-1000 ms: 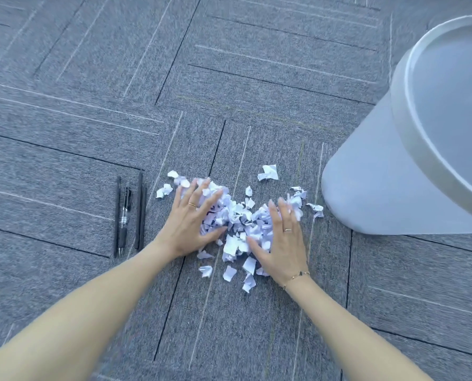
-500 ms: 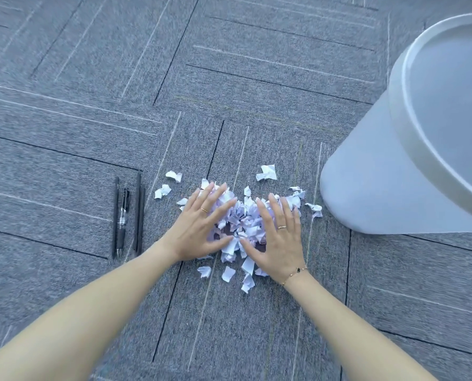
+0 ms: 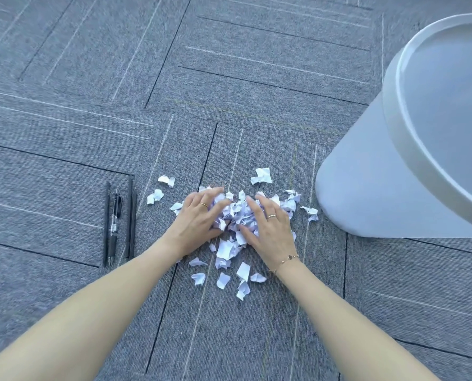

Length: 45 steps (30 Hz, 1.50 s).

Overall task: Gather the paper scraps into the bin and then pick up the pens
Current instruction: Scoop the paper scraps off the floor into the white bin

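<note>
A heap of white paper scraps (image 3: pixel 236 215) lies on the grey carpet. My left hand (image 3: pixel 199 221) presses on the heap's left side with fingers curling into the paper. My right hand (image 3: pixel 269 226) presses on its right side the same way, so the heap is squeezed between both hands. Loose scraps (image 3: pixel 243 273) lie nearer to me, and single pieces (image 3: pixel 261 176) sit beyond the heap. Several black pens (image 3: pixel 119 224) lie side by side to the left of my left hand. The white bin (image 3: pixel 372 188) stands at the right.
Grey carpet tiles (image 3: pixel 229 78) with thin light and dark lines cover the whole floor. The bin's wide rim (image 3: pixel 410 149) rises close to the camera at the right edge. A few scraps (image 3: pixel 310 213) lie by the bin's base.
Both hands have slid inward toward each other, and their fingers have bent into the paper. The heap is narrower and a few scraps are left outside on the left.
</note>
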Available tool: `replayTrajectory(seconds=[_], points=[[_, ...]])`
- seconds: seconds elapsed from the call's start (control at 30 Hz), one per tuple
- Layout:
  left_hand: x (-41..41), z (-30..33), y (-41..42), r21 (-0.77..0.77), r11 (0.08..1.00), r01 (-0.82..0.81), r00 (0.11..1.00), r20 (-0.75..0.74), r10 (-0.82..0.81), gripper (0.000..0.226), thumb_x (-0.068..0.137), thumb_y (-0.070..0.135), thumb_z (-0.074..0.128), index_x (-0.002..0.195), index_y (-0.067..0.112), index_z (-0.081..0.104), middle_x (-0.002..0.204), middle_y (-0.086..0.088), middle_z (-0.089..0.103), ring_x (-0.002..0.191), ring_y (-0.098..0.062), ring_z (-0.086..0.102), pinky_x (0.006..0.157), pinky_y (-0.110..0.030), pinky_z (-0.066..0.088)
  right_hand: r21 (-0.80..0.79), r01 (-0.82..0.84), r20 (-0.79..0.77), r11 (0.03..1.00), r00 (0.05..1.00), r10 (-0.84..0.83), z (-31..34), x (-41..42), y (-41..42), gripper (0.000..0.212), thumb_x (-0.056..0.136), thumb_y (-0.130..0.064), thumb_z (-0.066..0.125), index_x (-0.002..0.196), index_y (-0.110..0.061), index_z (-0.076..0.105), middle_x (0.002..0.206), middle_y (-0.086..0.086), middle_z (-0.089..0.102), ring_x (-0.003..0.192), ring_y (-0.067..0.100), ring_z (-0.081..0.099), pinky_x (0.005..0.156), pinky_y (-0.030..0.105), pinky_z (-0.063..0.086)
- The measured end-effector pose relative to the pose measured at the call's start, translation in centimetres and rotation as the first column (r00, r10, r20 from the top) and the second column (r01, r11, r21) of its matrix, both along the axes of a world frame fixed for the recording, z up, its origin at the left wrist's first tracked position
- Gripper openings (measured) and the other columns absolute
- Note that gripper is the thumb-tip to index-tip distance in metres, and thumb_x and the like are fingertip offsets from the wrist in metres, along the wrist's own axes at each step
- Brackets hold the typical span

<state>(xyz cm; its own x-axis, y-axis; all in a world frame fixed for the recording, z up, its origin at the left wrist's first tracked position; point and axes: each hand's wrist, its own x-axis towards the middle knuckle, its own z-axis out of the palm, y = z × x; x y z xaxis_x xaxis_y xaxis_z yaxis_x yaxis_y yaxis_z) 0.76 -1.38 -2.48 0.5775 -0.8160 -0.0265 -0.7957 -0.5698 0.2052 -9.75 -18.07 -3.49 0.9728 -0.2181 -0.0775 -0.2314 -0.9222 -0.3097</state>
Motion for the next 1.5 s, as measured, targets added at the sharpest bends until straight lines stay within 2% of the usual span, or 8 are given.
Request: replayTrajectory(seconds=[0.23,0.4,0.63,0.83,1.07,1.3,1.4,1.5], points=[[0.2,0.2,-0.7,-0.014,1.0,-0.019,0.999,0.026,0.019,0.058,0.05,0.02,0.086,0.096,0.012,0.051,0.1,-0.011,0.06,0.079,-0.024,0.06,0.072,-0.036,0.052,-0.108,-0.031,0.124,0.994,0.991,0.044,-0.1,0.6,0.0,0.052,0.081,-0.048,0.058,0.121,-0.016,0.051,0.113,0.007,0.064,0.106,0.024,0.06,0.09,0.038,0.05],[-0.2,1.3,-1.3,0.018,0.999,-0.042,0.999,-0.027,0.043,0.047,0.052,0.02,0.085,0.084,0.01,0.052,0.081,-0.006,0.056,0.063,-0.016,0.047,0.049,-0.023,0.039,-0.077,-0.094,0.107,0.993,0.989,0.102,0.6,0.7,0.2,0.044,0.08,-0.044,0.052,0.109,-0.01,0.058,0.1,0.007,0.064,0.091,0.024,0.062,0.08,0.037,0.055],[-0.8,3.1,-1.3,0.109,0.994,-0.025,0.986,-0.161,0.043,0.035,0.077,0.028,0.071,0.094,0.006,0.05,0.089,-0.005,0.054,0.067,-0.017,0.049,0.057,-0.027,0.045,0.031,-0.112,0.018,0.993,0.994,0.111,2.6,0.5,0.5,0.029,0.083,-0.029,0.063,0.096,-0.004,0.056,0.091,0.009,0.057,0.062,0.021,0.054,0.047,0.025,0.04],[-0.8,4.2,-0.3,0.181,0.982,-0.052,0.965,-0.243,0.096,0.028,0.084,0.035,0.063,0.089,0.011,0.05,0.082,0.003,0.05,0.067,-0.01,0.048,0.055,-0.011,0.038,0.044,-0.171,-0.068,0.984,0.982,0.173,5.2,-0.5,0.1,0.024,0.092,-0.028,0.05,0.102,-0.006,0.05,0.098,0.006,0.05,0.058,0.017,0.042,0.041,0.019,0.026],[-0.8,6.8,-0.5,0.171,0.981,-0.091,0.96,-0.249,0.132,0.029,0.085,0.039,0.06,0.082,0.011,0.054,0.079,0.0,0.058,0.069,-0.012,0.053,0.063,-0.017,0.043,0.009,-0.157,-0.13,0.987,0.979,0.157,8.5,-0.9,-0.9,0.025,0.097,-0.033,0.04,0.102,-0.01,0.048,0.071,-0.007,0.037,0.048,0.01,0.036,0.041,0.019,0.021],[-0.3,11.4,-1.8,0.137,0.989,-0.064,0.971,-0.219,0.093,0.037,0.085,0.038,0.058,0.06,0.018,0.041,0.064,0.004,0.051,0.056,-0.008,0.045,0.053,-0.016,0.042,0.077,-0.146,-0.26,0.986,0.952,0.161,12.6,-0.5,-2.2,0.021,0.096,-0.03,0.04,0.083,-0.013,0.037,0.07,0.001,0.049,0.065,0.021,0.051,0.058,0.03,0.043],[0.5,13.8,-2.7,0.101,0.99,-0.095,0.97,-0.215,0.115,0.035,0.083,0.038,0.061,0.067,0.008,0.055,0.067,-0.003,0.059,0.055,-0.013,0.049,0.059,-0.027,0.052,0.085,-0.147,-0.291,0.986,0.942,0.165,14.9,0.1,-2.9,0.023,0.095,-0.03,0.042,0.082,-0.012,0.039,0.073,0.004,0.05,0.069,0.022,0.051,0.06,0.032,0.044],[1.3,16.7,-3.6,0.052,0.994,-0.092,0.973,-0.206,0.101,0.035,0.083,0.034,0.061,0.067,0.003,0.057,0.058,-0.002,0.055,0.048,-0.012,0.044,0.048,-0.025,0.044,0.096,-0.153,-0.27,0.984,0.947,0.173,17.5,0.6,-3.4,0.023,0.095,-0.03,0.044,0.083,-0.011,0.041,0.075,0.005,0.051,0.067,0.02,0.05,0.06,0.03,0.043]])
